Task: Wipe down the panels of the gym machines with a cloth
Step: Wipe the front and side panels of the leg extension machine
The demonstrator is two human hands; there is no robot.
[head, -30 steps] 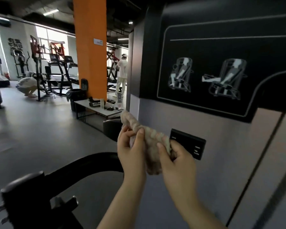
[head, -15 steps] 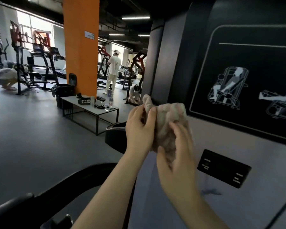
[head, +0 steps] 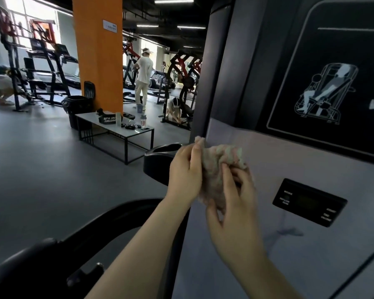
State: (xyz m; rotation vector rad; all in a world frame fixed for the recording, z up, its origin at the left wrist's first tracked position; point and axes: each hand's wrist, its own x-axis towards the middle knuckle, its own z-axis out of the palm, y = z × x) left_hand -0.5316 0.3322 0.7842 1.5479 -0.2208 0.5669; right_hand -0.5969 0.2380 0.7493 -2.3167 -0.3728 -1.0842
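A crumpled pinkish cloth [head: 219, 160] is bunched between both my hands, right in front of the grey panel [head: 300, 165] of a gym machine, near the panel's left edge. My left hand [head: 185, 173] grips the cloth's left side, thumb along its top. My right hand [head: 233, 201] holds it from the right and below, fingers curled into the fabric. Above the grey area is a black panel with white exercise drawings [head: 324, 91]. A small black display [head: 309, 202] sits to the right of my hands.
A black curved machine arm [head: 91, 238] and a black pad [head: 160, 160] lie left of my forearms. Farther off stand a low table [head: 115, 128] with small items, an orange pillar [head: 97, 52], a black bin [head: 76, 106], other machines and several people.
The view has swung left and closer to the panel's edge. My hands have kept hold of the cloth and now bunch it tighter, with the display farther to their right.
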